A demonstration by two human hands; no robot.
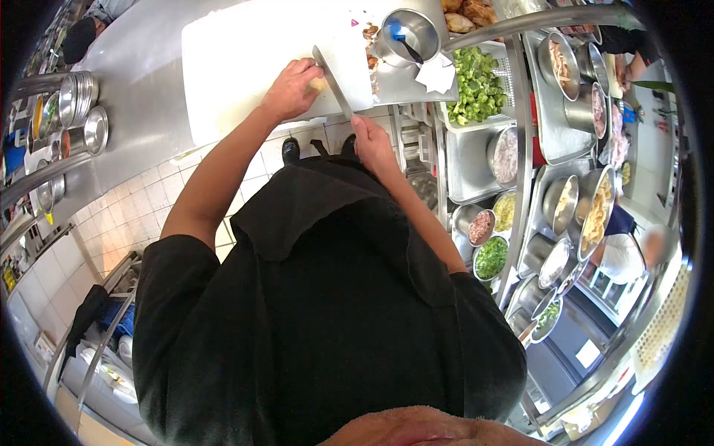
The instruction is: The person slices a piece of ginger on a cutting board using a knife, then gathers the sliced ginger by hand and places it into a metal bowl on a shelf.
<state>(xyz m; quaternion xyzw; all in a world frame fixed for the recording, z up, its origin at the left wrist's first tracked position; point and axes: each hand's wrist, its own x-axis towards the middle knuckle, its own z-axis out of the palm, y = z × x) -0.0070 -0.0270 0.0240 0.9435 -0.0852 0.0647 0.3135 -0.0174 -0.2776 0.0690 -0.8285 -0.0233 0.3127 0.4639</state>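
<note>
On the white cutting board [238, 67], my left hand [292, 88] is closed around a small pale yellow piece of food [318, 84], mostly covered by the fingers. My right hand [372, 143] grips the handle of a kitchen knife [332, 80]. The blade points away from me over the board, its flat side just right of the yellow piece. Dark food scraps [370, 33] lie along the board's right edge. Past them stands a metal pot [407, 37] with a blue and black utensil [405, 46] in it.
White paper [436, 74] lies by the pot. To the right, a rack holds a white basket of chopped green vegetables [474, 85] and several metal bowls of ingredients. Metal bowls [76, 100] are stacked at left. Another person [623, 256] is at far right.
</note>
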